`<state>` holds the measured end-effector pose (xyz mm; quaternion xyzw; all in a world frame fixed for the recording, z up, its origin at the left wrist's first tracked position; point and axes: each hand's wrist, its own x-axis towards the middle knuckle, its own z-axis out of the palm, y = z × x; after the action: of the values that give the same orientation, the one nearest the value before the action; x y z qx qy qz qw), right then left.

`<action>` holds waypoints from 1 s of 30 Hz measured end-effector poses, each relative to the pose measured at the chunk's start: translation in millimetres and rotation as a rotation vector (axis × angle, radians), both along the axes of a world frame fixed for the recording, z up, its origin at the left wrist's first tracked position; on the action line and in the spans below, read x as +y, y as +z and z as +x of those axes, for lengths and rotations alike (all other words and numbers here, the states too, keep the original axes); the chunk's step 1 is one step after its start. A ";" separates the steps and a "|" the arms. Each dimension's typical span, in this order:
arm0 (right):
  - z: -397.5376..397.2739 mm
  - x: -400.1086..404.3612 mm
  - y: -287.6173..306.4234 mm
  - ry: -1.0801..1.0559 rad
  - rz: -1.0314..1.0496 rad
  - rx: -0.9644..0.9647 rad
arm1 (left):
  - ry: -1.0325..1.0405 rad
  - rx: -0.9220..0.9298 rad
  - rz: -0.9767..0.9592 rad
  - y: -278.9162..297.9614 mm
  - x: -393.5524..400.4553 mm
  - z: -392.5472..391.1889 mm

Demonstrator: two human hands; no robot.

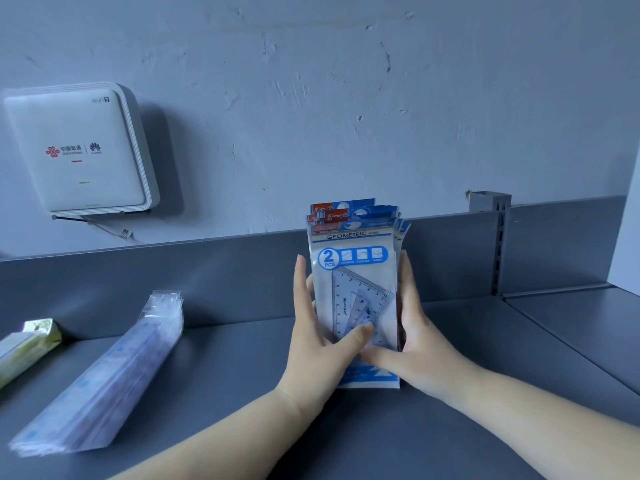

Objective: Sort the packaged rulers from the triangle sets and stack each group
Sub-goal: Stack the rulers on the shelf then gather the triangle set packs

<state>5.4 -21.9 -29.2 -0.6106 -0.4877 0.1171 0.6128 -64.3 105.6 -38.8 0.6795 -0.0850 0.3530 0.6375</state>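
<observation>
A bundle of several packaged triangle sets (356,271), blue-topped and marked GEOMETRIC 2 PCS, stands upright on its lower edge on the grey shelf (225,393). My left hand (315,337) holds its left side, fingers up along the edge and thumb across the front. My right hand (412,344) holds the right side, with its thumb across the lower front. To the left, a stack of long packaged rulers (107,382) in clear sleeves lies flat on the shelf, running diagonally from near left to far right.
A yellow-green packet (24,344) lies at the far left edge. The shelf's grey back panel (207,271) rises behind, with a slotted upright (498,244) and a neighbouring shelf (588,323) to the right. A white router (76,150) hangs on the wall.
</observation>
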 end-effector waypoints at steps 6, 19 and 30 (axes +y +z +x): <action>-5.8 1.8 2.4 0.039 0.072 -0.008 | -0.045 0.013 0.069 1.7 -3.4 -0.2; -5.4 1.6 10.8 -0.029 0.163 -0.051 | -0.002 -0.033 0.067 15.8 -8.3 -1.4; -6.8 -0.9 16.8 -0.019 0.139 -0.016 | 0.009 0.010 0.104 25.8 -0.4 -4.3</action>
<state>-1.4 -22.9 -12.4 -0.5723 -0.4936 0.0722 0.6508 -68.6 105.2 -13.0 0.7140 -0.0970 0.3473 0.6002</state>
